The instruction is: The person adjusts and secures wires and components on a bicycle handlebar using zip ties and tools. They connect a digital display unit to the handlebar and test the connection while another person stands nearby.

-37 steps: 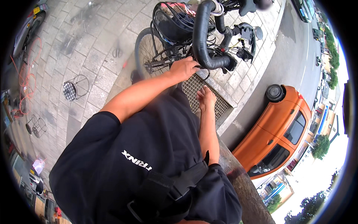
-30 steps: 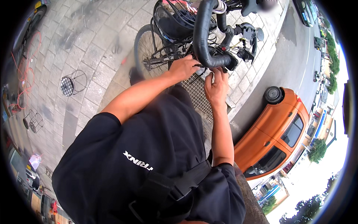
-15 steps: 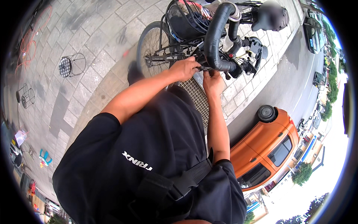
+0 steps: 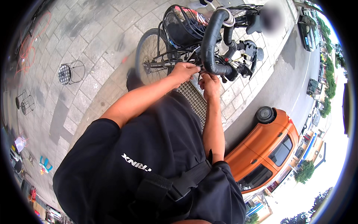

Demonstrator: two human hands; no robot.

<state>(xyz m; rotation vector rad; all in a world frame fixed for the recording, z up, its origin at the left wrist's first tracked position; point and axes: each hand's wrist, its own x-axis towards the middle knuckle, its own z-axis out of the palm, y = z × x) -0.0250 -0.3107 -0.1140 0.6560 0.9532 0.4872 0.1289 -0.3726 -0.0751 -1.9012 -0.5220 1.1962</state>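
Observation:
In front of me stands a bicycle with a black wire basket [image 4: 175, 28] over its spoked wheel [image 4: 141, 56]. A thick, black-wrapped curved bar [image 4: 209, 44] arches above the hands. My left hand [image 4: 183, 72] reaches in from the left, thumb and fingers pinched together just below the bar. Close beside it, my right hand [image 4: 210, 86] is closed with its fingers curled up toward the same spot. Something small and dark lies between the fingertips, too small and hidden to name. Cables and a small red part [image 4: 226, 59] show just right of the bar.
A metal grate [image 4: 192, 99] lies in the paving below my hands. An orange car [image 4: 261, 149] stands on the road to the right. Wire-legged stools [image 4: 65, 74] are at the left, near an orange cord [image 4: 28, 48]. A person with a blurred head [image 4: 272, 18] is beyond the bicycle.
My right hand has shifted slightly left and down, its fingers more curled. My left hand stays pinched at nearly the same place. The bicycle sits slightly lower in the picture.

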